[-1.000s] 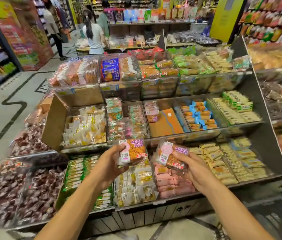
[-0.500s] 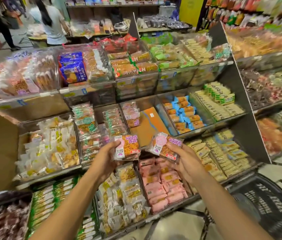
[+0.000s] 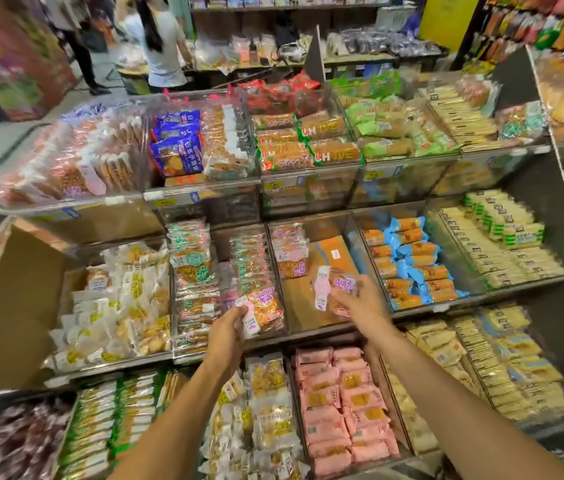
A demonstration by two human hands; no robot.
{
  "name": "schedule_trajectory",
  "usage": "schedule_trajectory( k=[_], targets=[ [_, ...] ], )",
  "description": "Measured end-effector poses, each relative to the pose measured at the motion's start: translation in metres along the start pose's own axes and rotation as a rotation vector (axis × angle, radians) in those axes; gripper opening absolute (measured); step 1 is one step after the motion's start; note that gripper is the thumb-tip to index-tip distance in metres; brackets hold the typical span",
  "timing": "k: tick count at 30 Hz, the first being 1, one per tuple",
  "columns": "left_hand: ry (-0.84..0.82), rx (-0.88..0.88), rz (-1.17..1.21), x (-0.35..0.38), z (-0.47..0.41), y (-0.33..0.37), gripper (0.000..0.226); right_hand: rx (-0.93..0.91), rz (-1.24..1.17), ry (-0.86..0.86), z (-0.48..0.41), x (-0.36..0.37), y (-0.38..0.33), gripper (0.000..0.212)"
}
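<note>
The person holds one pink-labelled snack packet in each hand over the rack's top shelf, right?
Not quite: the head view shows the left hand holding the left packet and the right hand holding the right packet over the middle shelf, not the top.

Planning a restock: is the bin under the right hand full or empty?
Nearly empty: the bin shows bare cardboard floor, only a few packs at its back. The right hand holds a pack over it.

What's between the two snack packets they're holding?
Head view: nothing sits between the left packet and the right packet; the gap shows only a bin's brown cardboard lining behind.
</note>
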State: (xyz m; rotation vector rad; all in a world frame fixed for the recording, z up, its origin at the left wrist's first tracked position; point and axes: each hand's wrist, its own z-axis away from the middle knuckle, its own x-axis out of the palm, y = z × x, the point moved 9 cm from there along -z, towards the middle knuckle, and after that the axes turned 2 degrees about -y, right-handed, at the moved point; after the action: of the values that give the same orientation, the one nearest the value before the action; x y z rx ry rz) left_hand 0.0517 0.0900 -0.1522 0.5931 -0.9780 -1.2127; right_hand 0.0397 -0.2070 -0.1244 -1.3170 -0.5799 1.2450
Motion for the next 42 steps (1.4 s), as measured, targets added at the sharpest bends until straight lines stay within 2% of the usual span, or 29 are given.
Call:
schedule_trajectory(
  k=[3,6,8,10,13,15,16,19,21,23,27,29,31,34,38,42],
  targets=[
    [-0.019,-0.015,-0.027,0.005,-0.005,-0.003,0.021,-0.212,0.362,-0.034,-0.040,0.024,-0.033,0.033],
    [0.009,-0.024,-0.078,0.011,-0.005,-0.006,0.024,-0.398,0.667,-0.112,-0.067,0.062,-0.054,0.031],
    [0.033,-0.003,-0.093,0.010,-0.005,-0.005,0.027,-0.458,0.780,-0.186,-0.081,0.088,-0.056,0.040],
    [0.038,0.002,-0.067,0.005,-0.010,-0.006,0.017,-0.491,0.882,-0.202,-0.091,0.104,-0.057,0.054],
    [0.033,-0.041,-0.016,-0.006,-0.023,-0.019,0.037,-0.568,0.999,-0.195,-0.101,0.112,-0.058,0.064],
    [0.092,-0.063,0.006,-0.018,-0.030,-0.025,0.024,-0.615,1.067,-0.188,-0.104,0.111,-0.060,0.070],
    [0.097,-0.067,0.016,-0.019,-0.032,-0.026,0.025,-0.628,1.091,-0.193,-0.105,0.111,-0.061,0.074],
    [0.067,-0.082,0.009,-0.017,-0.035,-0.026,0.032,-0.635,0.997,-0.189,-0.108,0.108,-0.059,0.093],
    [0.045,-0.085,0.004,-0.016,-0.035,-0.027,0.036,-0.564,0.724,-0.101,-0.116,0.095,-0.055,0.096],
    [0.038,-0.093,0.007,-0.017,-0.037,-0.030,0.045,-0.423,0.501,-0.018,-0.123,0.082,-0.040,0.097],
    [0.004,-0.077,-0.018,-0.016,-0.041,-0.032,0.035,-0.065,0.334,-0.016,-0.130,0.079,0.008,0.103],
    [-0.001,-0.064,-0.030,-0.016,-0.041,-0.030,0.037,0.032,0.383,-0.052,-0.128,0.084,0.025,0.090],
    [-0.008,-0.057,-0.038,-0.015,-0.042,-0.031,0.039,0.018,0.483,-0.087,-0.122,0.086,0.027,0.066],
    [-0.005,-0.053,-0.046,-0.016,-0.043,-0.032,0.040,-0.056,0.403,-0.079,-0.117,0.086,0.026,0.043],
    [-0.005,-0.043,-0.045,-0.014,-0.041,-0.030,0.041,-0.101,0.323,-0.019,-0.116,0.083,0.027,0.053],
    [-0.005,-0.037,-0.025,-0.012,-0.038,-0.030,0.038,-0.176,0.412,0.001,-0.114,0.086,0.019,0.043]
  ],
)
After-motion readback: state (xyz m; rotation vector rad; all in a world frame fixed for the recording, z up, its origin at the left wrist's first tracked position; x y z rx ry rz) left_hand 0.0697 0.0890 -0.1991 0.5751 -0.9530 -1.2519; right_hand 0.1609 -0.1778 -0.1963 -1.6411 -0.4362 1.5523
